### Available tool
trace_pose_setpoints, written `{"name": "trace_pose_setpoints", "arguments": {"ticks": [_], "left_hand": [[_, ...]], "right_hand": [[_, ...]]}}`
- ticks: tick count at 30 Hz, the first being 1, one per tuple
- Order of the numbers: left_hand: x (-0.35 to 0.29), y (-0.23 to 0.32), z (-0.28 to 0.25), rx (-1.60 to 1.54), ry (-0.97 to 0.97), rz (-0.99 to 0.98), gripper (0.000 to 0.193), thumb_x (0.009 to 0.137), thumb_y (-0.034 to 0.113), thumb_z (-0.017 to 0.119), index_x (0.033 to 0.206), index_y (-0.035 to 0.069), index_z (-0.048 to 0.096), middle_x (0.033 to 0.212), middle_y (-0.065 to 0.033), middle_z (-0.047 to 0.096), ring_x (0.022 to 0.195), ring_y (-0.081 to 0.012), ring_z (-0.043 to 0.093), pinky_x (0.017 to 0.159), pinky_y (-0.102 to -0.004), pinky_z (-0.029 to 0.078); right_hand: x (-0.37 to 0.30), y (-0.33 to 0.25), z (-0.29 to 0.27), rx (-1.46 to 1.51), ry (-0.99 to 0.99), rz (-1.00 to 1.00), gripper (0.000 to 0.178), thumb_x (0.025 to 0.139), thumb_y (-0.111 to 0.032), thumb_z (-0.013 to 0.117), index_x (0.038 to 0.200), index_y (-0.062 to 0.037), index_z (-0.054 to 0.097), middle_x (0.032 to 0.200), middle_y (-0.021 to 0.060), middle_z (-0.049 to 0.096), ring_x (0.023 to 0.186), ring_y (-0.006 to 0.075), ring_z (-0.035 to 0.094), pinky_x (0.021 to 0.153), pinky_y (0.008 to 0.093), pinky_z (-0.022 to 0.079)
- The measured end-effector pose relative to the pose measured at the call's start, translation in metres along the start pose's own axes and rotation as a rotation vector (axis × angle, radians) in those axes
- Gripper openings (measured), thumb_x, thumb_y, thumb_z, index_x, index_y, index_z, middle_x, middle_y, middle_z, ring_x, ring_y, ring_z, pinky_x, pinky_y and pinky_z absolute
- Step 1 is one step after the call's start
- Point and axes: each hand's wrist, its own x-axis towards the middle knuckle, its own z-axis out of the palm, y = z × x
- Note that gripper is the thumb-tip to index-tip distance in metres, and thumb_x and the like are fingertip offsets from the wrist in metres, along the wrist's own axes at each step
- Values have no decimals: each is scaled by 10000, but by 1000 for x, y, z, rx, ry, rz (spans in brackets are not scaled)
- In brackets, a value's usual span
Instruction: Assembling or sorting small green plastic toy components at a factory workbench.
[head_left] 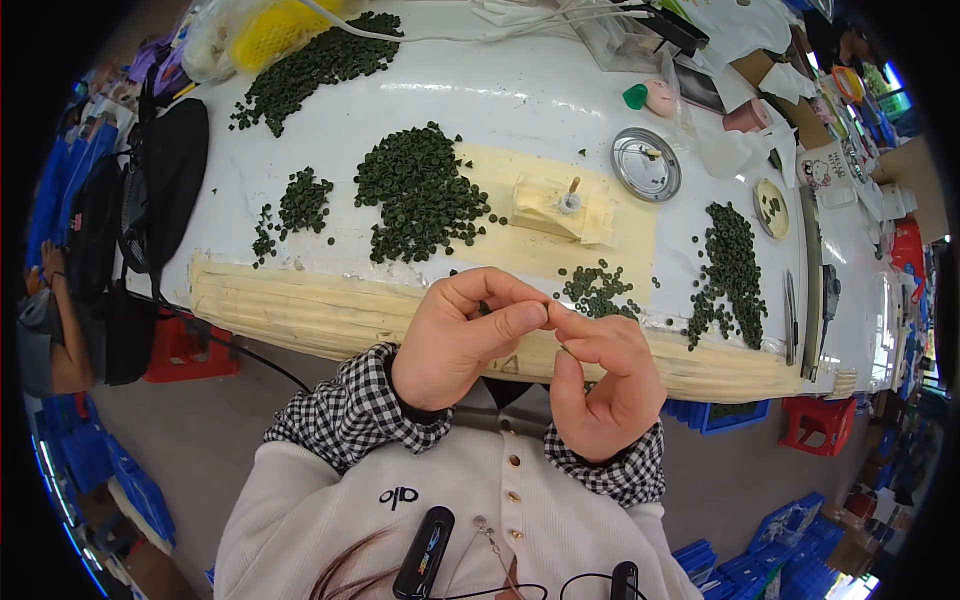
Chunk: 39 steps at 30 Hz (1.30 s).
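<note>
Above the table's near edge, my left hand (455, 335) is closed, thumb pinched against forefinger. A sliver of something dark shows beneath its fingers, too hidden to name. My right hand (612, 385) is closed too, its forefinger touching the left fingertips. A tiny greenish speck shows by its thumb; what it holds is too small to make out. Just beyond the right hand lies a scatter of small dark green round pieces (600, 290). A larger heap of dark green pieces (415, 195) lies beyond the left hand. Between them stands a tape-wrapped block (560, 215) with an upright pin.
More green pieces lie in a far-left heap (320, 70), a small left pile (304, 200) and a right pile (730, 265). A round metal lid (646, 163), a small dish (771, 208) and tweezers (790, 318) sit rightward. A black bag (175, 185) hangs at left.
</note>
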Motion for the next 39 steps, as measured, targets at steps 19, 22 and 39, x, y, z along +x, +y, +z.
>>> {"name": "trace_pose_setpoints", "arguments": {"ticks": [19, 22, 39], "left_hand": [[-2, -2, -8, 93, -51, 61, 157, 795, -23, 672, 949, 1, 655, 876, -61, 666, 775, -51, 575, 692, -184, 464], [-3, -1, -7, 182, -44, 88, 142, 788, -20, 682, 928, -1, 663, 870, -63, 672, 759, -48, 576, 672, -182, 465], [-1, 8, -5, 273, 20, 8, 122, 778, 14, 707, 892, -12, 672, 820, -57, 670, 716, -52, 587, 656, -188, 487]], "right_hand": [[-3, 5, 3, 192, 79, 123, 206, 708, 88, 640, 883, 2, 572, 891, 148, 648, 720, 209, 589, 648, 286, 471], [3, 1, 1, 36, 67, 137, 177, 695, 87, 665, 840, 9, 603, 810, 120, 613, 697, 201, 592, 618, 272, 470], [12, 3, -7, -182, -79, -146, 270, 656, 91, 679, 907, -7, 664, 772, 91, 610, 644, 202, 572, 567, 279, 462]]}}
